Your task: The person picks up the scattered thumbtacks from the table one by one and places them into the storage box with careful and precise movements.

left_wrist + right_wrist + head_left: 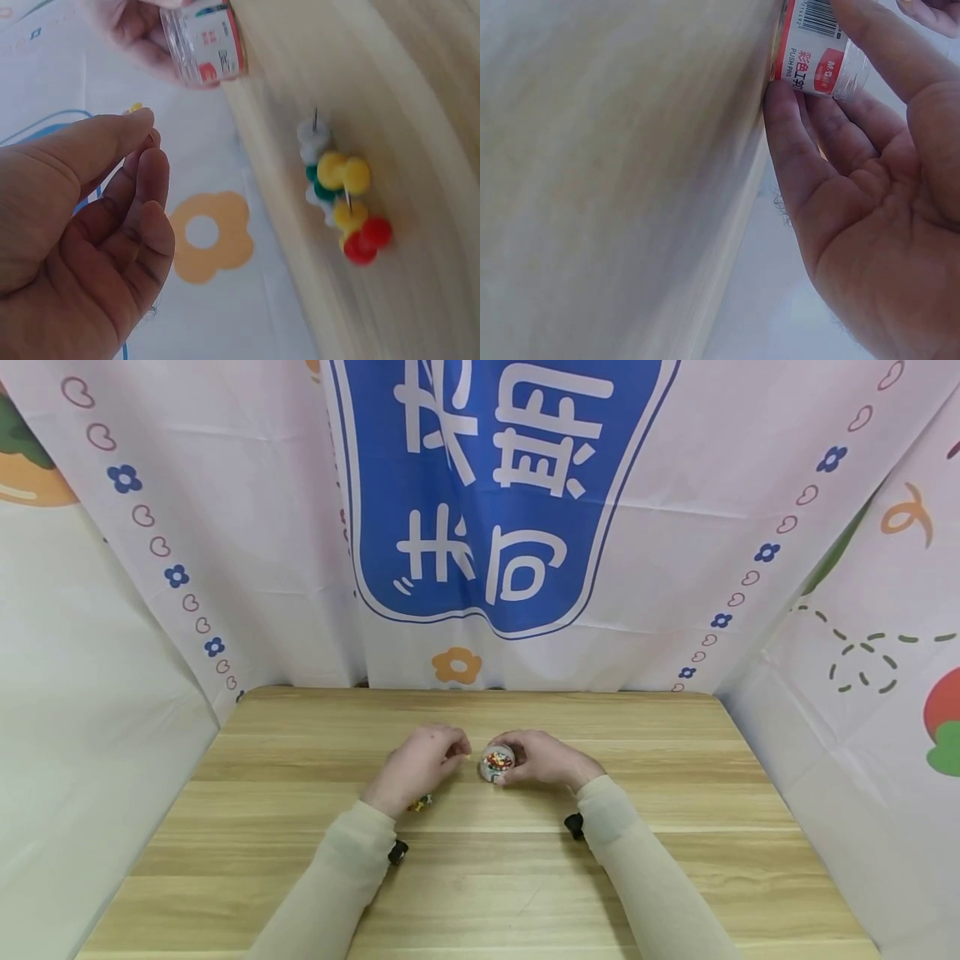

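Observation:
A small clear jar of push pins [496, 762], with a red and white label, stands on the table, its mouth uncovered and colored pins showing inside. My right hand [545, 758] grips it from the right side, thumb and fingers around its wall. My left hand [420, 767] is just left of the jar. Between its thumb and forefinger it pinches a yellow push pin [136, 107], mostly hidden by the fingertips in the left wrist view. A small pile of loose push pins [346, 202], red, yellow, green and white, lies on the table below the left hand.
The wooden table [480, 893] reaches back to a printed cloth [300, 568] hanging behind it. More cloth hangs along both sides. A black wrist camera [398, 852] sits under the left sleeve, another black camera [574, 826] by the right sleeve.

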The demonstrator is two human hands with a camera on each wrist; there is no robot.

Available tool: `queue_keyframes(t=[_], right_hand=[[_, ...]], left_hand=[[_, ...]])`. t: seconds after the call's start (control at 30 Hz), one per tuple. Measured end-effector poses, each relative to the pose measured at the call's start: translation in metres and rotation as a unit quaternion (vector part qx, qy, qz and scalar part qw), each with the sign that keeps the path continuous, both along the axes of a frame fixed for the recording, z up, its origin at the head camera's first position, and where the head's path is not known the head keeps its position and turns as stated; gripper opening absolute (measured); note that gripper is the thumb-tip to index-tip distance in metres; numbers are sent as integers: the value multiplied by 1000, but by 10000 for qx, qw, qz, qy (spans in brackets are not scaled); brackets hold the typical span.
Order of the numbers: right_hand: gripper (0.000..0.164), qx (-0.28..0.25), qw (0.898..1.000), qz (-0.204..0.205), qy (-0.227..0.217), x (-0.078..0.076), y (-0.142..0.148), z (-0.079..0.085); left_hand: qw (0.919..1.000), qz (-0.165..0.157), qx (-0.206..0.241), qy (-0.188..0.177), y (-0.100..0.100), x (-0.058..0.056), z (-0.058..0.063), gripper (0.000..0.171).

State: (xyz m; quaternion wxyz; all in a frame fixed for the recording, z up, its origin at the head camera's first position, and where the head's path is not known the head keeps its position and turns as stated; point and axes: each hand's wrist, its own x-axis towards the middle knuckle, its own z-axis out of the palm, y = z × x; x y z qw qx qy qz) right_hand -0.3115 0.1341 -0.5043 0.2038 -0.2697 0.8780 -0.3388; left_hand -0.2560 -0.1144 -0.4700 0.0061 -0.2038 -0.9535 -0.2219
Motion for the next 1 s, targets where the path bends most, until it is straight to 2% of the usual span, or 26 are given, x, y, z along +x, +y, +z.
queue_keyframes(t=[0.33,0.47,0.77,1.0], right_hand=[[60,-11,10000,-30,-11,1,0,1],[61,26,10000,-21,40,2,0,2],[62,41,10000,-8,86,2,1,2],[48,58,9995,136,296,0,1,3]], left_hand=[[9997,-227,13,116,21,6,-7,9],[9996,-214,-47,166,30,7,-9,7],[9999,-32,-77,71,44,2,-13,8],[9999,-62,-84,-28,54,-3,-13,12]])
